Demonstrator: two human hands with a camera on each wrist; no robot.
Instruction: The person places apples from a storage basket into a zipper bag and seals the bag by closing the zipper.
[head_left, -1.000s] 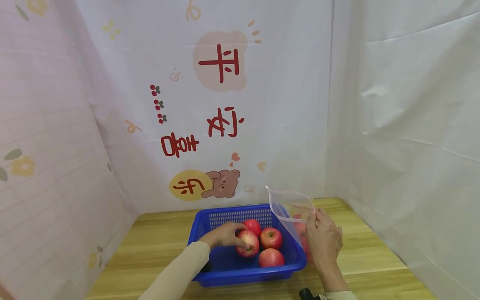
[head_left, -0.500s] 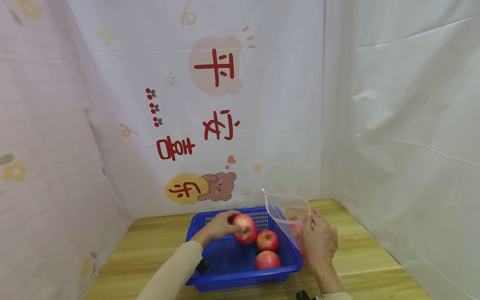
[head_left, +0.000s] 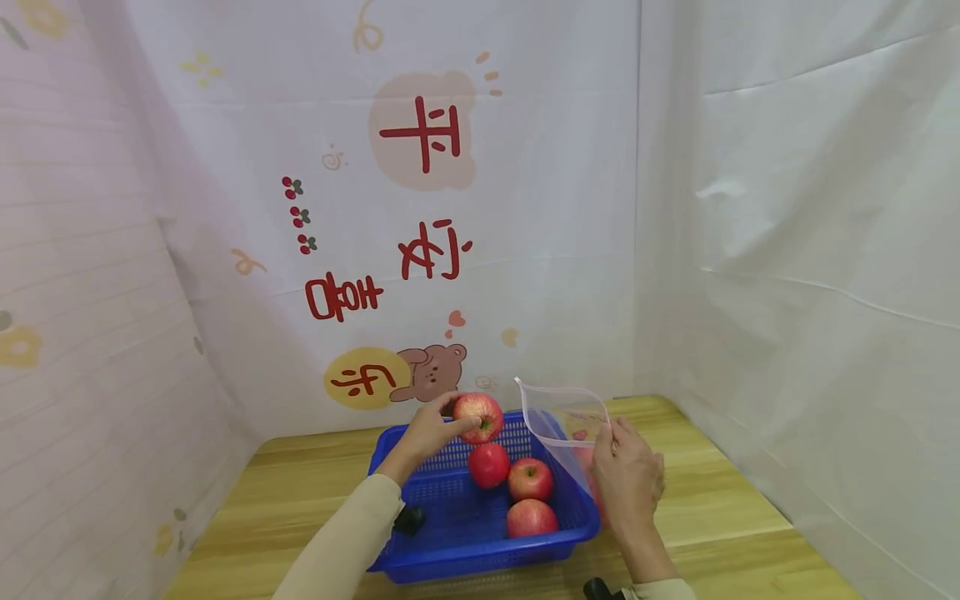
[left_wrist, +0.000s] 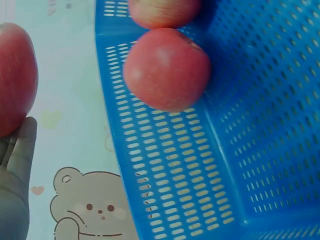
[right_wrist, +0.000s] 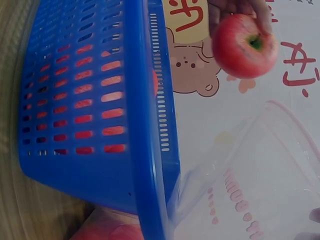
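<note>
My left hand (head_left: 433, 429) grips a red apple (head_left: 478, 417) above the far rim of the blue plastic basket (head_left: 480, 557). The right wrist view shows this apple (right_wrist: 245, 46) stem side on, with fingers along its top. Below it, three more apples lie at the basket's right side, the nearest to the back being a deep red apple (head_left: 489, 464). Just right of the basket, my right hand (head_left: 630, 475) pinches the rim of a clear zip bag (head_left: 558, 417), whose mouth gapes toward the left. Red fruit shows through the lower part of the bag, partly behind the hand.
The basket stands on a wooden table (head_left: 712, 500) with white printed cloth (head_left: 525, 167) hanging behind and at both sides. A dark wrist-camera piece (head_left: 408, 521) by the left sleeve overlaps the basket's left side.
The left hand has lifted its apple from among the others, up and slightly left over the back rim, uncovering the deep red apple. The right hand keeps holding the bag.
</note>
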